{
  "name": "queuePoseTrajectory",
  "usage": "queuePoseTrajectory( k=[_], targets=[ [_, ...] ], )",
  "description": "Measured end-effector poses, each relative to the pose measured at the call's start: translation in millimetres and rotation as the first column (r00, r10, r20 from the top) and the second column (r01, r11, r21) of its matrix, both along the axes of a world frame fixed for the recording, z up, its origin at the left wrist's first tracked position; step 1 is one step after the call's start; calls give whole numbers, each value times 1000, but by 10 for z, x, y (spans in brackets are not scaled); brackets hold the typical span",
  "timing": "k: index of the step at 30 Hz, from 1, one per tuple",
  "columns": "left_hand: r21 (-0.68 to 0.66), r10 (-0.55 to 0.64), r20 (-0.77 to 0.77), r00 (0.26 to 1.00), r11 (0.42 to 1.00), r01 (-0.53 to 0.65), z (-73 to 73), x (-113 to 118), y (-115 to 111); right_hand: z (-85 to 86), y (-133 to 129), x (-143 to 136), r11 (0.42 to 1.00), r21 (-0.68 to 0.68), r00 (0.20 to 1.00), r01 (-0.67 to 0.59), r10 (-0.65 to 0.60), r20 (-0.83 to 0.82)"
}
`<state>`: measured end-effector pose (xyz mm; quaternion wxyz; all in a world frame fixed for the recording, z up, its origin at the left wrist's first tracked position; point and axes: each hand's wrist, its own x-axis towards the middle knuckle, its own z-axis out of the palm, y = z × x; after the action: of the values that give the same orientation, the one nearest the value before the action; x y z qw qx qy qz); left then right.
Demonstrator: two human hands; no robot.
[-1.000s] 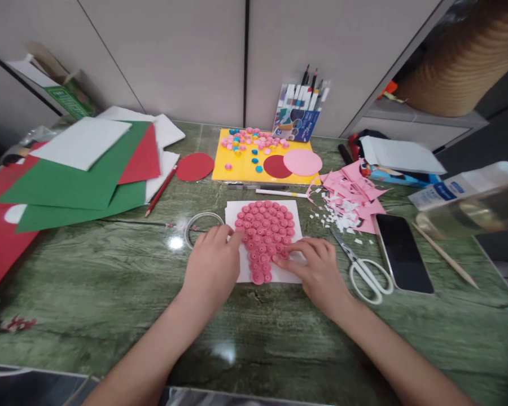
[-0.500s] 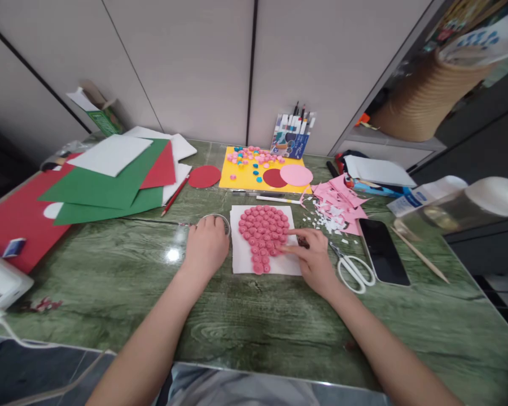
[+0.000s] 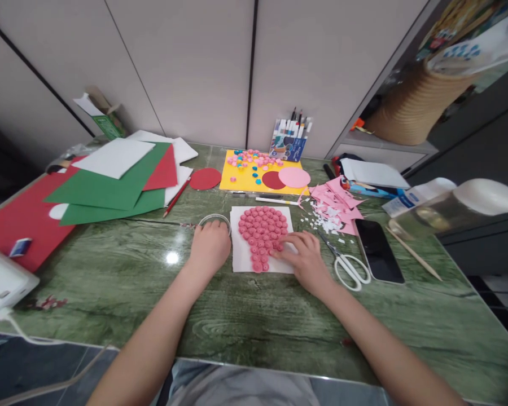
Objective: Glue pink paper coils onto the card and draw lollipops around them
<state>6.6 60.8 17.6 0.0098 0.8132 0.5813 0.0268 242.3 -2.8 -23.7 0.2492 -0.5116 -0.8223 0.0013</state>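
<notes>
Two bare hands show on my feed. I see the right hand (image 3: 307, 256) partly open, thumb and forefinger apart, their tips at the right edge of the pink coils (image 3: 262, 225), which lie clustered on white paper (image 3: 241, 260) between both hands. My left hand (image 3: 210, 243) is curled, knuckles up, over the near side of a clear ring (image 3: 215, 216); I can't tell whether it grips it. Print shows on the marker pack (image 3: 288, 148), the green box (image 3: 109, 125) and a blue-labelled packet (image 3: 406, 203), all too small for me to read.
</notes>
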Motion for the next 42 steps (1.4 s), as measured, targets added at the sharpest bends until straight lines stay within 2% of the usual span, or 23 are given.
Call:
queuePoseTrajectory(
  k=[3, 4, 6, 8, 10, 11, 13, 17, 22, 25, 28, 33, 42],
  targets=[
    [7, 22, 41, 999, 1000, -23, 54, 3, 6, 49, 9, 6, 997, -34, 977, 66, -71, -202],
    [-10, 18, 97, 995, 1000, -17, 78, 13, -2, 70, 8, 8, 995, -33, 954, 96, -102, -282],
    [-92, -27, 327, 945, 994, 61, 131, 60, -46, 118, -8, 4, 988, -22, 903, 156, -151, -401],
    [-181, -74, 629, 774, 954, 239, 176, 142, -122, 162, -43, -19, 981, -20, 877, 192, -180, -446],
    [-208, -85, 788, 610, 896, 393, 200, 242, -216, 197, -90, -58, 979, -30, 875, 201, -193, -444],
    [-213, -74, 823, 563, 878, 428, 201, 289, -262, 211, -114, -80, 980, -35, 879, 197, -192, -437],
    [-225, -45, 852, 522, 868, 442, 183, 360, -335, 231, -157, -122, 983, -30, 889, 182, -178, -421],
    [-213, -67, 842, 535, 870, 444, 129, 401, -383, 265, -205, -163, 985, -34, 883, 167, -165, -440],
    [-191, -179, 747, 640, 865, 465, 134, 381, -350, 302, -203, -153, 982, -101, 843, 161, -190, -504],
    [-135, -271, 682, 679, 866, 481, 126, 375, -342, 305, -194, -148, 971, -79, 830, 224, -233, -507],
    [-42, -335, 639, 692, 884, 466, 82, 372, -354, 295, -199, -151, 958, 0, 848, 286, -253, -465],
    [81, -413, 562, 717, 890, 449, 6, 375, -382, 291, -224, -177, 959, 127, 923, 255, -202, -326],
    [256, -517, 433, 738, 856, 449, -68, 386, -387, 304, -211, -200, 950, 94, 903, 297, -248, -352]
  ],
)
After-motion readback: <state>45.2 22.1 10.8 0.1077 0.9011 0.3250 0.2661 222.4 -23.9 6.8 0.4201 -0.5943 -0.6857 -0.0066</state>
